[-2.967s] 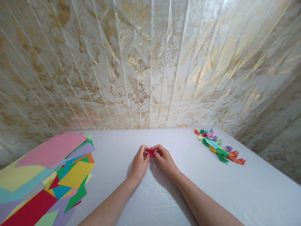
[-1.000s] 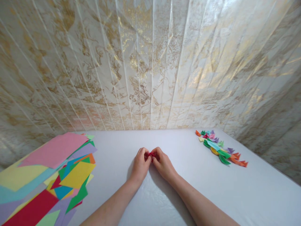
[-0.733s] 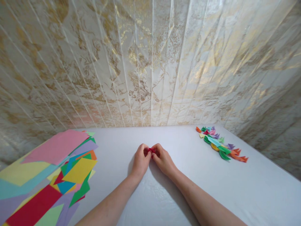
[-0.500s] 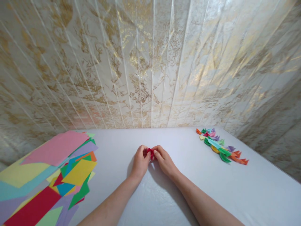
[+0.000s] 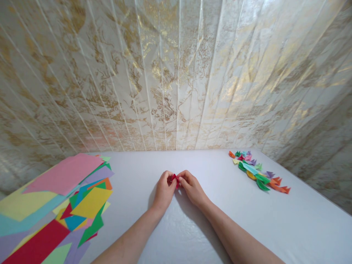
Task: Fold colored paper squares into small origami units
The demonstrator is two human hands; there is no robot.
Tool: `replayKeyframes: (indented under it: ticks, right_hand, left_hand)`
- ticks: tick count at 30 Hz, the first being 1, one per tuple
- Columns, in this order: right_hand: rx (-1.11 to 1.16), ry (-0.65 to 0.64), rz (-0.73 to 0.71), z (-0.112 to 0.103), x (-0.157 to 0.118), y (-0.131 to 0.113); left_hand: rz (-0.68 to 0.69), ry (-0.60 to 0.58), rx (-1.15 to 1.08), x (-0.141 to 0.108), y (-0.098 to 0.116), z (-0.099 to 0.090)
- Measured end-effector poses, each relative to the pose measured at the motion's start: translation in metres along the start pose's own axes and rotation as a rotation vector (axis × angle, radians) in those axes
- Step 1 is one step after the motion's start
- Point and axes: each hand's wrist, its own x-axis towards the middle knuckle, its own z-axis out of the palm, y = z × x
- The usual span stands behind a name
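Paper piece (image 5: 175,180), red, small and folded, located between the two hands near the middle of the table (image 5: 214,170); its exact shape is partly hidden by the fingers. Left hand (image 5: 164,187): grip closed on the left side of the piece, thumb and fingers pinching. Right hand (image 5: 190,184): grip closed on the right side of the same piece. Contact of the piece with the table surface: cannot tell. Left side of table: overlapping loose coloured sheets. Pink sheet (image 5: 64,175), large, lies uppermost at the far end; yellow sheet (image 5: 92,202) lies over blue, green and orange ones; red sheet (image 5: 37,245) extends to the lower edge of the view. Right side of table: small folded shapes (image 5: 262,179) in orange, green, yellow, purple, pink and light blue, grouped in a diagonal band. Beyond the far edge: white and gold patterned covering (image 5: 165,80) with long creases
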Motion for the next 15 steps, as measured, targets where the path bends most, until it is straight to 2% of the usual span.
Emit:
replayKeyframes:
  ticks: [15]
  right_hand:
    - [0.060, 0.009, -0.014, 0.0006, 0.0013, 0.0021]
  left_hand:
    - [0.005, -0.022, -0.058, -0.0012, 0.0011, 0.0034]
